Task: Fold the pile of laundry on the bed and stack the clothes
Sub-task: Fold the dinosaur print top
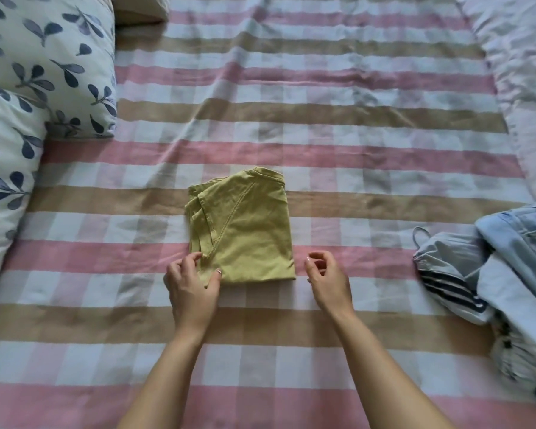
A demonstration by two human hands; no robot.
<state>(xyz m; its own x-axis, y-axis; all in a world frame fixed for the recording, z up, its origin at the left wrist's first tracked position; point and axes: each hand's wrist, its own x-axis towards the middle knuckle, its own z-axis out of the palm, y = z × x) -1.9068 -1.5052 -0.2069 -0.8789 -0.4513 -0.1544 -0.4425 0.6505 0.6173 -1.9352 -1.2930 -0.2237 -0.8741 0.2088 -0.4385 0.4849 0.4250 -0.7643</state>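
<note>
A folded olive-green garment [248, 230] lies as a compact rectangle in the middle of the checked bed sheet [291, 119]. My left hand [192, 286] touches its near left corner, thumb and fingertips resting on the cloth edge. My right hand [325, 277] hovers just off the near right corner with loosely curled fingers and holds nothing. A pile of unfolded laundry [502, 274] in light blue denim and striped cloth sits at the right edge.
Two leaf-patterned pillows [44, 66] lie along the left side. A crumpled pale lilac blanket [520, 72] runs down the far right. Open sheet spreads beyond and in front of the green garment.
</note>
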